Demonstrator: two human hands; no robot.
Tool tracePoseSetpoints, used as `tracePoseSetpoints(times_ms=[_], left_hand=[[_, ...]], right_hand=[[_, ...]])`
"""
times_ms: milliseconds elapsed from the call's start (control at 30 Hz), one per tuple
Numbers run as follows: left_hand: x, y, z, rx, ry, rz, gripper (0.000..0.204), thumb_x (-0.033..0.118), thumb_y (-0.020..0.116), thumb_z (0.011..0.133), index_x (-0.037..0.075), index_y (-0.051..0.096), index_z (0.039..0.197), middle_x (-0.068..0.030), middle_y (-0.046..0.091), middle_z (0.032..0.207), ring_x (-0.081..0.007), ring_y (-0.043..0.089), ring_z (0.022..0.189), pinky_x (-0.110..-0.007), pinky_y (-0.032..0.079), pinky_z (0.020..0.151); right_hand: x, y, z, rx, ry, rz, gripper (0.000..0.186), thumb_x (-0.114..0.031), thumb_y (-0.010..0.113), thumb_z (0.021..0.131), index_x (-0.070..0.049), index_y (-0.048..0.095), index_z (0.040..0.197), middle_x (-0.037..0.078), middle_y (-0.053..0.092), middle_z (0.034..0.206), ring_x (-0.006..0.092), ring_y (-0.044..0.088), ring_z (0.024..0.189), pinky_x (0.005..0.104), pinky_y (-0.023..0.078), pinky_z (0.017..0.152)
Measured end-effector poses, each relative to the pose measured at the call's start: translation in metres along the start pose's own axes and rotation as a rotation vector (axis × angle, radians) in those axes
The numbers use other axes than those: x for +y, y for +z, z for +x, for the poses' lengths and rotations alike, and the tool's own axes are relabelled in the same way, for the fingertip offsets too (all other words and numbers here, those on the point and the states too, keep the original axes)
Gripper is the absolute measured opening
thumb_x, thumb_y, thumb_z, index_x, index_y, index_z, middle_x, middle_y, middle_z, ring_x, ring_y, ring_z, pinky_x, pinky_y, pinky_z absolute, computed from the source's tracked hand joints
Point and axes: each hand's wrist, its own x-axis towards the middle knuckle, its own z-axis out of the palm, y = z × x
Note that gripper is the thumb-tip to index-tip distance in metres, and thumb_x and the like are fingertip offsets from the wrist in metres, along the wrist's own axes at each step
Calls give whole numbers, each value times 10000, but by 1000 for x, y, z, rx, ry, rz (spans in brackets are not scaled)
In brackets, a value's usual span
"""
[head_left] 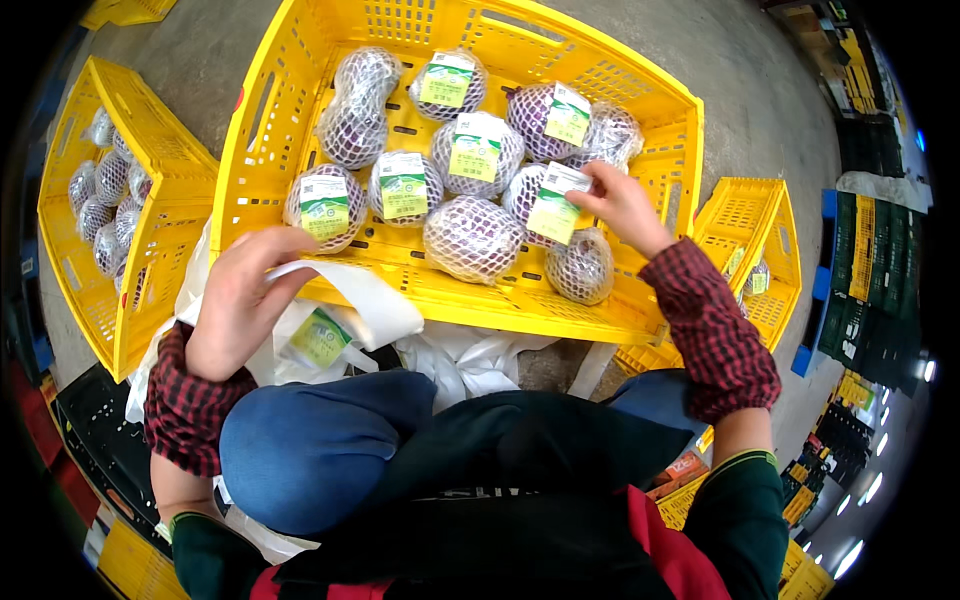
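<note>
My right hand (pixel 627 207) pinches the upper corner of a green-and-white label (pixel 555 212), which lies over a round purple piece of produce (pixel 522 190) in a white foam net. My left hand (pixel 238 298) is closed on a white strip of label backing paper (pixel 372 300), which curls over the near rim of a yellow crate (pixel 500 312). Several netted pieces sit in this crate, many with similar labels, such as the labelled piece (pixel 478 150) in the middle. A net-covered piece (pixel 580 268) at the near right shows no label.
Another yellow crate (pixel 150 150) on the left holds several netted pieces. A smaller yellow crate (pixel 765 215) stands at right. White backing strips (pixel 465 360) hang below the main crate, near my knees. Dark green stacked crates (pixel 872 270) line the far right. Grey concrete floor (pixel 740 110) surrounds them.
</note>
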Motion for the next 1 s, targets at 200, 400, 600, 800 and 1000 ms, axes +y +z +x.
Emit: tracePoseSetpoints(times_ms=[200,400,600,800,1000], left_hand=[[0,6,29,-87,-230,-378,75,42,594,913,9,599,979,-36,625,813,-109,606,753,-248,479,662],[-7,11,43,-102,-301,-657,136,129,524,962,38,576,1048,24,610,921,-29,543,827,-212,462,714],[-9,3,60,92,-355,-968,190,128,553,959,42,565,1128,-3,641,990,-59,596,909,-222,486,771],[-10,-15,62,357,383,478,460,77,688,807,58,511,1231,-78,608,1180,-276,606,1104,-404,383,1040],[7,-16,50,-144,458,229,282,38,685,787,80,605,1054,-78,636,1114,-278,567,1183,-439,326,1082]], right_hand=[[3,18,-1,186,-483,-438,565,-275,742,776,11,528,1213,134,582,1099,328,552,1021,424,448,868],[-69,28,10,89,-428,-254,503,-323,722,811,-16,586,1185,138,599,1176,313,552,1085,404,449,895],[-190,81,-16,-758,-243,1176,331,-171,654,921,-1,574,1193,57,622,1128,128,562,1061,283,439,948],[-196,85,-11,-596,-228,1312,164,-138,604,947,0,588,1035,29,631,1017,81,583,964,242,462,874],[-182,79,-15,-550,-183,1204,155,-146,610,936,-14,578,1009,19,632,976,78,591,938,238,467,840]])
